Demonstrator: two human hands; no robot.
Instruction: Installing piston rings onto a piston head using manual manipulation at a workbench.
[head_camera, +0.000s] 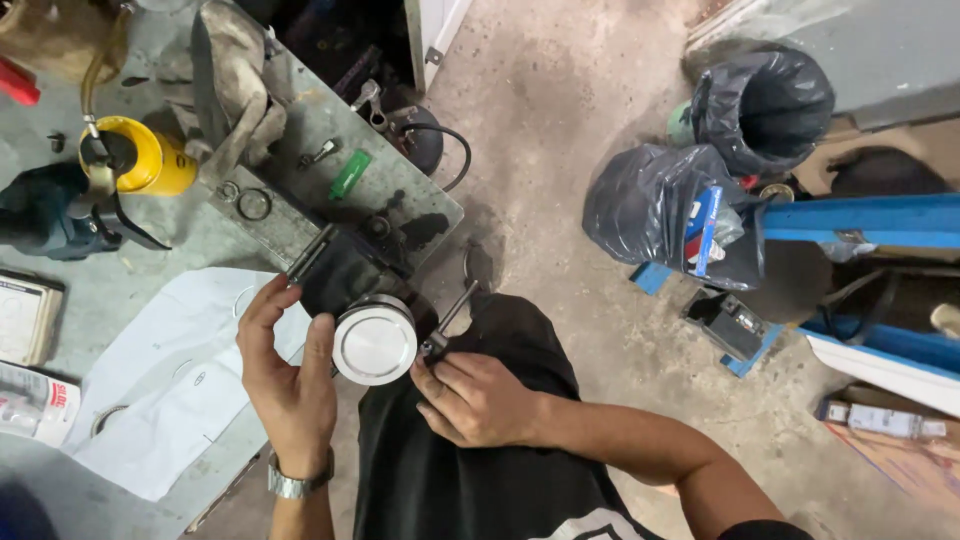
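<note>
Head view: piston (375, 343), round and silvery with its flat crown facing up, sits clamped at the near edge of the grey workbench (120, 300), just past the bench's near right corner. The left hand (290, 375) curls around the piston's left side, thumb and fingers touching its rim, a metal watch (297, 485) on the wrist. The right hand (475, 400) is closed in a narrow pinch on a small dark tool (438, 343) pressed against the piston's right side. A white paper sheet (170, 380) lies on the bench left of the hands, reaching its near edge. Farther left stands a yellow can (150, 155). Right of the bench, bare concrete floor (580, 300) leaves open room, until black plastic bags (690, 205) and a blue frame (860, 220) far right.
</note>
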